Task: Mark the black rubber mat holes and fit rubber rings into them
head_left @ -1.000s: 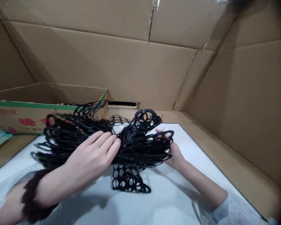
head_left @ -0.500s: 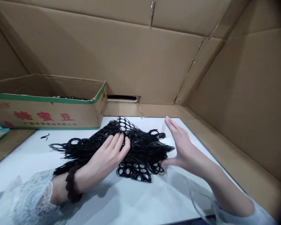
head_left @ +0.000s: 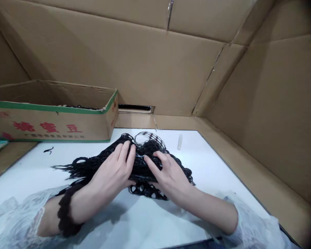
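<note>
A bunched heap of black netting with round holes (head_left: 147, 190) lies on the white tabletop. My left hand (head_left: 114, 169) is wrapped over the heap's left-middle part, its fingertips on top and its thumb at the near edge. On the right side of the heap, my right hand (head_left: 168, 176) grips the netting with bent fingers, the thumb low at the near edge. The two hands are a short gap apart. A thin loop of the net (head_left: 155, 138) stands up behind them.
At the back left stands an open cardboard box (head_left: 49, 121) with black pieces inside. A small whitish tube (head_left: 180, 141) lies right of the heap, a black scrap (head_left: 48, 150) left of it. Cardboard walls (head_left: 248, 138) enclose the table.
My right hand has moved left from beside the heap onto it and closed on the netting. My left hand has shifted slightly left, and the net's upright part has changed shape.
</note>
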Demonstrator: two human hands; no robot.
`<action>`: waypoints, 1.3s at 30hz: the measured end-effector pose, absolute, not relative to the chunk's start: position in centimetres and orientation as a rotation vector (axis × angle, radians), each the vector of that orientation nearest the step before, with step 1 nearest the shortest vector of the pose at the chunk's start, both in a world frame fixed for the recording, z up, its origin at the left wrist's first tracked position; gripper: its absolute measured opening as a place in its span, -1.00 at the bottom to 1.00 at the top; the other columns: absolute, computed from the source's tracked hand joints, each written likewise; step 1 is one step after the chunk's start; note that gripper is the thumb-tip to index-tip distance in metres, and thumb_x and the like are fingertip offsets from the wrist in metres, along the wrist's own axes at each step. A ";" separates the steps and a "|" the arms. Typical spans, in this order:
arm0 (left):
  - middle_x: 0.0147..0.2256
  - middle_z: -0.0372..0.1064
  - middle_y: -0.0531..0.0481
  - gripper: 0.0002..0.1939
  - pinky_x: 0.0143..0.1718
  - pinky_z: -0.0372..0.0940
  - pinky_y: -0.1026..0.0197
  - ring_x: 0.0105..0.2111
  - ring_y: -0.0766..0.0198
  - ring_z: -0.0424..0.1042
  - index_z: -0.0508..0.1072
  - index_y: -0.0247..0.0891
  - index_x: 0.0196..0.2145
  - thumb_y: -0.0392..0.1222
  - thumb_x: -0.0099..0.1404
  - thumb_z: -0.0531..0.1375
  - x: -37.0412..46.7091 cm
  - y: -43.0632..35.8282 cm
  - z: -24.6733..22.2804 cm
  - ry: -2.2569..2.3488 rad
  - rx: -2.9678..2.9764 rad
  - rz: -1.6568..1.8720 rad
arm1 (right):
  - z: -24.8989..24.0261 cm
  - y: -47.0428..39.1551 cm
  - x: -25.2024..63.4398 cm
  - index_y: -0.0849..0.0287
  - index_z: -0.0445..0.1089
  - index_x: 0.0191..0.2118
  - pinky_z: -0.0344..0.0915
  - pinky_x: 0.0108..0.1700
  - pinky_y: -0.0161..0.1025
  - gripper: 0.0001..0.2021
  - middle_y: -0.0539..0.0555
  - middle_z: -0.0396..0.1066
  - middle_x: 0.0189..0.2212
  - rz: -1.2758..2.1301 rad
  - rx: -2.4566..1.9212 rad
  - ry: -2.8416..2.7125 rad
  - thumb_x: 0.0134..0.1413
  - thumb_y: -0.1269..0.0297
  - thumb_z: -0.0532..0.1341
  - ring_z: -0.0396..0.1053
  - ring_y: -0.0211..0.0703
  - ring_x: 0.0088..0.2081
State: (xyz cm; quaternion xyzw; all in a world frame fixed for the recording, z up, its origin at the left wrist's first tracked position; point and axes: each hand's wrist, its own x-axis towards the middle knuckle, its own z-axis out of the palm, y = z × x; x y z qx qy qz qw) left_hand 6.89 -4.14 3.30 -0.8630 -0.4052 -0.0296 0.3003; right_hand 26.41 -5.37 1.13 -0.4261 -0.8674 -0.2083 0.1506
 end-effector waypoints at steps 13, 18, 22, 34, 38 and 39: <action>-0.07 0.27 -0.30 -0.12 -0.25 0.32 0.10 -0.18 -0.03 0.38 0.15 -0.37 0.12 0.25 -0.02 0.20 4.7 -2.9 7.1 -1.160 -2.672 0.054 | 0.9 -5.0 26.7 0.50 0.08 0.12 0.19 0.05 0.04 -0.24 0.40 0.24 -0.08 -0.408 -1.151 -2.515 -0.21 0.28 0.34 0.17 0.18 0.00; -0.21 0.30 -0.03 -0.48 -0.38 0.27 0.24 -0.40 0.26 0.40 -0.15 0.13 0.21 -0.22 0.35 -0.13 5.9 0.4 9.2 -1.095 -2.642 -0.058 | 1.2 -4.7 26.9 0.49 0.06 0.14 0.27 -0.05 0.04 -0.21 0.51 0.08 0.06 -0.299 -1.191 -2.568 -0.25 0.31 0.34 0.17 0.21 -0.01; 0.13 0.07 -0.06 -0.47 0.06 0.06 0.04 0.11 0.10 0.09 0.22 0.00 0.06 -0.46 0.21 -0.06 8.1 3.9 8.8 -0.670 -2.661 -0.146 | 1.5 -4.5 27.2 0.38 0.07 0.15 0.22 -0.01 0.07 -0.23 0.51 -0.14 0.18 -0.206 -1.206 -2.597 -0.23 0.28 0.33 0.09 0.23 0.04; -0.21 0.37 0.01 -0.48 -0.20 0.24 0.26 -0.27 0.29 0.37 0.16 -0.15 0.05 -0.40 0.11 -0.04 8.2 7.1 8.2 -0.864 -3.229 0.325 | 1.3 -4.4 27.5 0.44 0.04 0.16 0.00 0.16 0.11 -0.26 0.47 0.04 0.10 -0.094 -1.120 -2.662 -0.16 0.27 0.29 -0.09 0.24 0.19; -0.25 0.34 -0.09 -0.78 0.06 0.02 -0.08 -0.09 0.08 0.27 0.40 -0.26 -0.30 -0.33 0.08 0.04 7.9 6.0 8.4 -0.765 -2.774 0.119 | 1.4 -4.3 27.6 0.38 0.01 0.17 0.09 0.09 0.06 -0.24 0.51 -0.15 0.18 -0.055 -1.157 -2.646 -0.16 0.26 0.30 -0.07 0.25 0.18; -0.29 0.34 -0.08 -0.82 0.11 -0.06 -0.12 -0.10 0.10 0.28 0.39 -0.27 -0.34 -0.33 0.09 0.05 7.8 5.5 8.5 -0.699 -2.697 0.061 | 1.4 -4.3 27.6 0.37 0.01 0.17 0.08 0.09 0.07 -0.23 0.51 -0.18 0.20 -0.059 -1.160 -2.645 -0.17 0.26 0.30 -0.08 0.26 0.18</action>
